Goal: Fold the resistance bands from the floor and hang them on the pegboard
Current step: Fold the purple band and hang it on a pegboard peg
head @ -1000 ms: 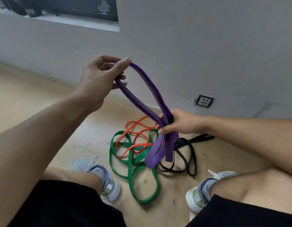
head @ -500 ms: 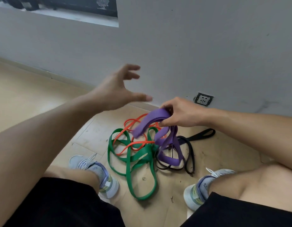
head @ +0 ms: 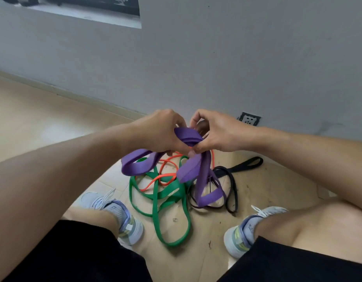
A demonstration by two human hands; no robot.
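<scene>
Purple band (head: 188, 135) sits bunched between both hands above the floor pile, and we see it folded into several loops: one loop sticks out to the left, two more hang down toward the floor. Left hand (head: 161, 133) grips the folded top from the left, fingers curled round the layers. Right hand (head: 218, 133) pinches the same bundle from the right, thumb and fingers pressed on the purple fold. We note the hands are nearly touching each other over the band. Below them, on the floor (head: 44, 123), we see the green band (head: 155, 202) lying in big loose loops, with the orange band (head: 155, 180) tangled across its upper part. Black band (head: 233, 186) lies just right of these, partly under the hanging purple loop, one end stretched toward the wall (head: 216, 58). Wall socket (head: 249, 118) sits low on that wall behind the right hand. Two grey sneakers, left shoe (head: 115, 216) and right shoe (head: 245, 231), flank the pile, black shorts (head: 74, 257) at the bottom edge.
</scene>
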